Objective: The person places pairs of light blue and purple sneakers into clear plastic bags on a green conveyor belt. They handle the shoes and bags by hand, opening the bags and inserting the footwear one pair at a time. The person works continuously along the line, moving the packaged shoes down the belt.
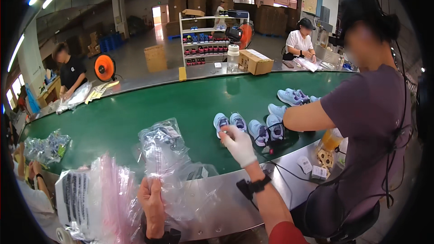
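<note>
My left hand is bare and grips the lower edge of a crumpled clear plastic bag that stands up over the metal table edge. My right hand, in a white glove with a black wrist strap, reaches out over the green conveyor belt. Its spread fingers touch the near end of a pair of small light-blue shoes and hold nothing.
A person in a purple shirt stands close at the right, forearm over more light-blue shoes. A stack of pinkish plastic bags lies at lower left. Across the belt are a cardboard box, a jar and other workers.
</note>
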`<action>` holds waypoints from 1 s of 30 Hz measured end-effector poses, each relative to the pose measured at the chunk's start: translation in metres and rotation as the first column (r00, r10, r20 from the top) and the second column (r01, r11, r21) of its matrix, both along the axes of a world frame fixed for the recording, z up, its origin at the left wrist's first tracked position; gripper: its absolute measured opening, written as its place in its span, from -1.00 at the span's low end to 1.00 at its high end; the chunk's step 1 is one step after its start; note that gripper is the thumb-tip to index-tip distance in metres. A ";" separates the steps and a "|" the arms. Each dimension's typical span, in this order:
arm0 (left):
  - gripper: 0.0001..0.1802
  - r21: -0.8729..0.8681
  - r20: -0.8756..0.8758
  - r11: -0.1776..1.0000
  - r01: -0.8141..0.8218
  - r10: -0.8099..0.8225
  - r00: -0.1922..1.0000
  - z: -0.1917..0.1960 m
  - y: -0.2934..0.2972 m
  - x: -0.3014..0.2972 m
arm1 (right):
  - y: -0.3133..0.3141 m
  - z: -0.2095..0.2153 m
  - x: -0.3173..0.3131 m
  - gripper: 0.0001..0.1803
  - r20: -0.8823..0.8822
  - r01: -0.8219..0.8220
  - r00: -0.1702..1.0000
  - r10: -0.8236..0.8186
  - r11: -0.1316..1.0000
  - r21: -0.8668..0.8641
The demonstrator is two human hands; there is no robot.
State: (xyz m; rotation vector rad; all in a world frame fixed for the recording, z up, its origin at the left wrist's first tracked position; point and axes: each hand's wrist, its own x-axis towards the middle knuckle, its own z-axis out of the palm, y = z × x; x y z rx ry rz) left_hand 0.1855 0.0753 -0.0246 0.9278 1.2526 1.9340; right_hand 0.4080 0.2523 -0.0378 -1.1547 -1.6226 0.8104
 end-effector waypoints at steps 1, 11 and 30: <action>-0.86 0.002 0.036 1.000 0.007 -0.007 0.999 -0.003 0.001 0.002 | 0.025 -0.017 0.008 -0.59 0.296 0.136 0.935 -0.193 0.970 0.204; -0.91 -0.087 -0.105 0.996 0.030 -0.039 0.994 -0.009 -0.003 0.002 | 0.110 -0.077 -0.027 -0.53 0.894 0.283 0.317 -0.316 0.931 0.229; -0.88 0.014 -0.285 0.994 0.110 -0.102 0.953 0.023 -0.005 0.021 | -0.126 0.020 0.009 -0.66 0.617 -0.439 0.746 0.251 0.882 0.172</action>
